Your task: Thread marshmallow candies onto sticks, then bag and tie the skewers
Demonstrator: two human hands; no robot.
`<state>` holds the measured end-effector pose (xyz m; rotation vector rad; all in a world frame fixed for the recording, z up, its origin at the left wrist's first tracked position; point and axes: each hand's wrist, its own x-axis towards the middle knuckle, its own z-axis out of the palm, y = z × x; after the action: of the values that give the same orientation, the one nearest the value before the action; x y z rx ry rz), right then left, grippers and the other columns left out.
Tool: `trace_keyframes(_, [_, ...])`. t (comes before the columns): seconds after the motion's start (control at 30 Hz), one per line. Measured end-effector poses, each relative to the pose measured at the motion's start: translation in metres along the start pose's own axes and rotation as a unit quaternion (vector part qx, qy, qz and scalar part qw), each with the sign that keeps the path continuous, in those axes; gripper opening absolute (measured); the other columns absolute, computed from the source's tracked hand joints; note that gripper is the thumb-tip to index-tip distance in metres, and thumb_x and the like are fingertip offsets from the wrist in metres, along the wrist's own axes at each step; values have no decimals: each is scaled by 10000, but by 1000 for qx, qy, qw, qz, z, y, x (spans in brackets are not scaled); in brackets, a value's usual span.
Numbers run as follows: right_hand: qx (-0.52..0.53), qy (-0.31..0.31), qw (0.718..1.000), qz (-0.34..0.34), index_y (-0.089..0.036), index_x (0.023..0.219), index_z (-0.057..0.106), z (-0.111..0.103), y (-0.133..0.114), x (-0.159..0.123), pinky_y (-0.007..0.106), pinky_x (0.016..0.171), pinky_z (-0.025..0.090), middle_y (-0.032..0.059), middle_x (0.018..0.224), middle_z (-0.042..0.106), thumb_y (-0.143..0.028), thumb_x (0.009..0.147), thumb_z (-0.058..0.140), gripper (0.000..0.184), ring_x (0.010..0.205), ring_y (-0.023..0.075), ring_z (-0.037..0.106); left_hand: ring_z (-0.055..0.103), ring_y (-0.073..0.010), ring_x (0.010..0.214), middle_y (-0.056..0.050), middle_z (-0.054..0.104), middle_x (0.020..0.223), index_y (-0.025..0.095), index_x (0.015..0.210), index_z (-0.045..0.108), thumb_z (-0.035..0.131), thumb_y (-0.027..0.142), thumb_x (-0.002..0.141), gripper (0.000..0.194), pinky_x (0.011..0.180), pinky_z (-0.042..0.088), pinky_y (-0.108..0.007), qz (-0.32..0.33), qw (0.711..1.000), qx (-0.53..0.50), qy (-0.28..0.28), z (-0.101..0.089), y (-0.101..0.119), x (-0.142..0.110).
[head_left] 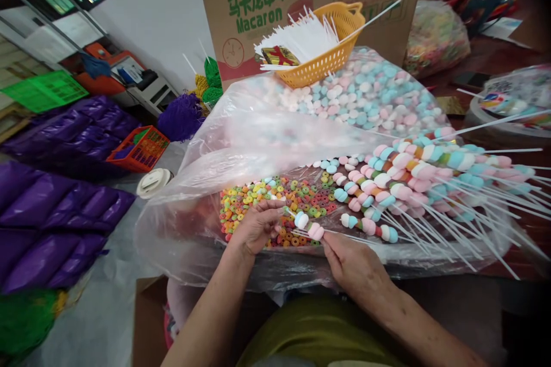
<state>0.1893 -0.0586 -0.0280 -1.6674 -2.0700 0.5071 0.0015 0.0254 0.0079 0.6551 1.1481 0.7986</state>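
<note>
Angling inward, left hand [257,226] and right hand [358,261] narrowly pinch one candy skewer [315,231].

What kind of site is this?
Probably a small candy-packing workshop, possibly a home one: a pile of finished-looking marshmallow skewers, a basket full of white sticks, and loose ring candies in bulk on the worktable.
</note>
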Motion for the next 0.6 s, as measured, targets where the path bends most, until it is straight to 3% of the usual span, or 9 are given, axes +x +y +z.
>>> trace_keyframes(0.2, [-45, -37, 998, 5, -175, 737, 570, -6, -2, -8, 270, 526, 285, 48, 652, 608, -162, 844, 346, 249, 569, 164, 544, 367, -19, 319, 65, 513, 457, 127, 699, 594, 790, 285, 495, 323, 329, 221, -158, 1, 996, 83, -16, 4, -14, -11])
trace_keyframes(0.3, [55, -53, 997, -6, -175, 784, 569, -2, -1, -10, 250, 561, 334, 48, 711, 630, -177, 861, 332, 249, 624, 154, 556, 368, -25, 352, 67, 522, 511, 150, 753, 567, 763, 336, 544, 342, 355, 251, -162, 15, 986, 163, -33, 2, -17, -19])
trace_keyframes(0.37, [145, -29, 989, 3, -181, 769, 551, 1, 1, -10, 236, 583, 360, 32, 697, 612, -234, 890, 319, 266, 632, 140, 538, 433, -55, 423, 51, 548, 578, 171, 888, 566, 700, 382, 628, 361, 411, 319, -176, 81, 968, 238, 19, 0, -13, -17])
trace_keyframes(0.4, [174, -14, 984, 15, -184, 734, 535, 2, 2, -10, 232, 573, 362, 20, 656, 588, -266, 897, 319, 282, 606, 133, 516, 485, -77, 493, 30, 573, 633, 179, 934, 568, 659, 384, 674, 343, 465, 365, -192, 128, 943, 302, 60, 0, -11, -13])
trace_keyframes(0.47, [194, 5, 981, 33, -188, 667, 500, 2, 3, -9, 228, 541, 352, 3, 590, 536, -299, 894, 333, 303, 554, 124, 471, 557, -126, 673, -21, 614, 774, 189, 924, 600, 578, 348, 749, 237, 601, 420, -231, 206, 846, 474, 132, 2, -5, -1])
trace_keyframes(0.53, [188, 5, 982, 28, -186, 656, 494, 0, 4, -9, 229, 536, 349, 7, 598, 533, -294, 888, 339, 299, 555, 124, 462, 574, -164, 786, -52, 623, 900, 199, 857, 637, 525, 300, 780, 169, 672, 427, -263, 208, 734, 631, 143, 7, -2, 11])
trace_keyframes(0.57, [184, 5, 983, 22, -183, 672, 504, -1, 4, -10, 229, 546, 354, 13, 622, 545, -285, 887, 337, 290, 571, 126, 470, 579, -176, 806, -56, 623, 928, 205, 832, 649, 511, 283, 782, 166, 680, 428, -273, 198, 697, 675, 138, 8, -2, 17])
trace_keyframes(0.6, [181, 6, 983, 20, -180, 690, 514, -3, 4, -11, 230, 558, 360, 18, 642, 554, -279, 886, 336, 283, 588, 128, 478, 583, -181, 811, -55, 626, 925, 207, 815, 656, 507, 278, 779, 169, 682, 429, -276, 193, 686, 689, 133, 8, -2, 21])
